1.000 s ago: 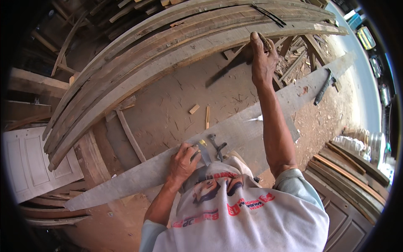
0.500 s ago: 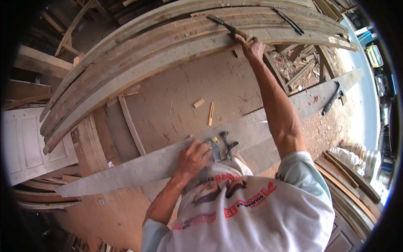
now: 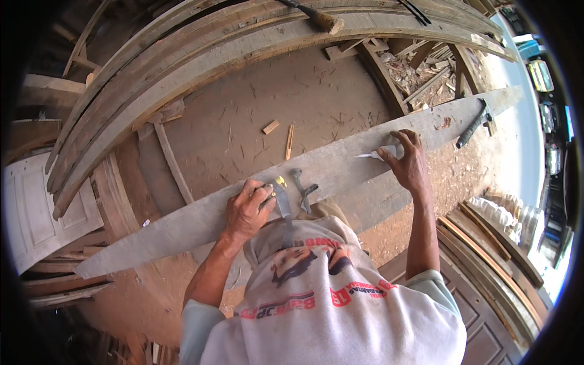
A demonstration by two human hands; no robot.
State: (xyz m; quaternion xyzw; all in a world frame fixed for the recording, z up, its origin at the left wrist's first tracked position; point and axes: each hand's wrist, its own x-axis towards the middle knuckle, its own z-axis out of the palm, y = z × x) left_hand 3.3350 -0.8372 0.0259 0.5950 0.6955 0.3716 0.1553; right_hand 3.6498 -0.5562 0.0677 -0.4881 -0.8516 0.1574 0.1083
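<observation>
A long, pale grey wooden board (image 3: 340,155) lies across in front of me. Over its right half, my right hand (image 3: 410,161) has its thumb and fingers curled round a small white bottle with a pointed nozzle (image 3: 368,155). My left hand (image 3: 248,210) is closed over the board's near edge, left of middle. Yellow bits (image 3: 280,181) and a grey strip (image 3: 282,204) show beside its fingers; what it grips is mostly hidden. A small black tool (image 3: 304,190) lies just right of that strip. On the curved beams at the far side rests a wooden-handled chisel (image 3: 328,23).
Several long curved beams (image 3: 201,79) span the far side. A black-gripped hammer-like tool (image 3: 471,128) lies at the board's right end. Wood offcuts (image 3: 271,126) lie on the ground beyond. A white panelled door (image 3: 52,210) is at left, stacked planks (image 3: 486,267) at right.
My right hand has let go of the chisel on the beams and come back to the white bottle on the board. My left hand stays by the grey strip. The whole view has shifted slightly.
</observation>
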